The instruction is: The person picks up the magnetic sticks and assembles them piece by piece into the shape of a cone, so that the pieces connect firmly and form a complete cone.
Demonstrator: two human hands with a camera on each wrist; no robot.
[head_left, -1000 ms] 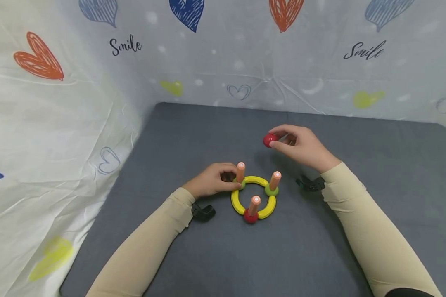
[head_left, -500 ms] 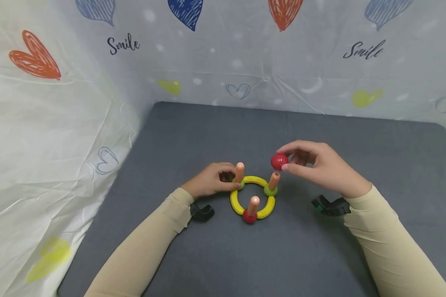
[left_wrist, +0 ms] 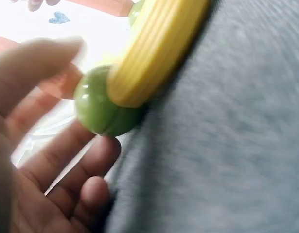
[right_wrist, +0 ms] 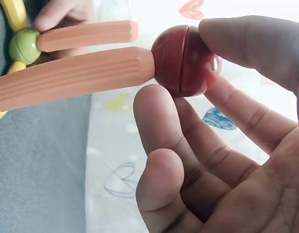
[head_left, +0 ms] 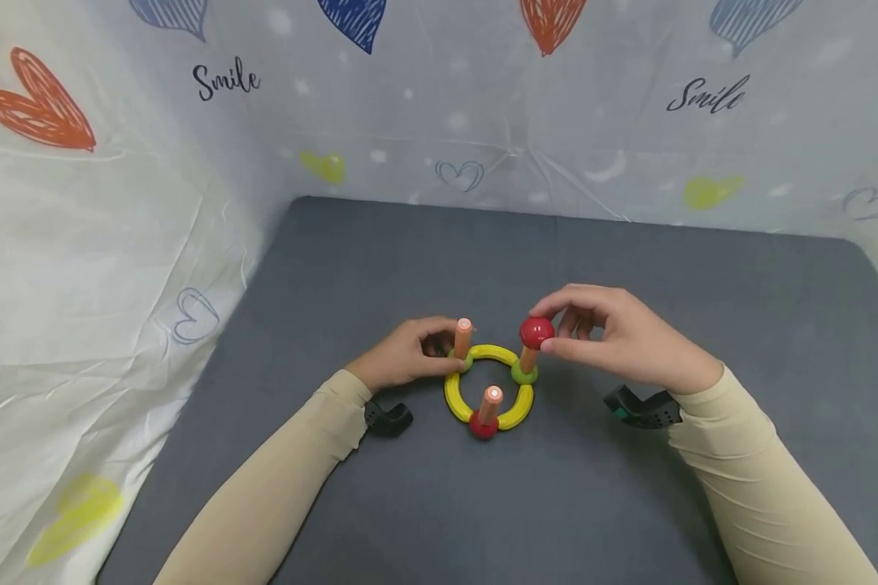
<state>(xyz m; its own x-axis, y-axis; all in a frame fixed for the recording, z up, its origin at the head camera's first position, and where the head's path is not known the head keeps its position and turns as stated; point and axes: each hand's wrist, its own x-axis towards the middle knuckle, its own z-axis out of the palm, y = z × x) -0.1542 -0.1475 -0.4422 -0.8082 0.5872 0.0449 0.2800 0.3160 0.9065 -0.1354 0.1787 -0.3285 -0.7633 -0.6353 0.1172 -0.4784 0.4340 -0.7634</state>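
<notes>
My right hand pinches a glossy red ball between thumb and fingers. The ball sits at the top end of an upright orange stick, the right one of three on the ring. Curved yellow pieces joined by balls form this ring, which lies flat. At its left side my left hand holds a green ball, its thumb and fingers around the ball and the foot of another orange stick. The front stick rises from a red ball, untouched by either hand.
The ring lies on a dark grey table. A white sheet printed with hearts hangs behind the table and along its left side. Each wrist wears a black camera strap.
My right hand has brought the red ball nearer and down onto the top of the right orange stick. The left hand keeps its hold on the ring's left side.
</notes>
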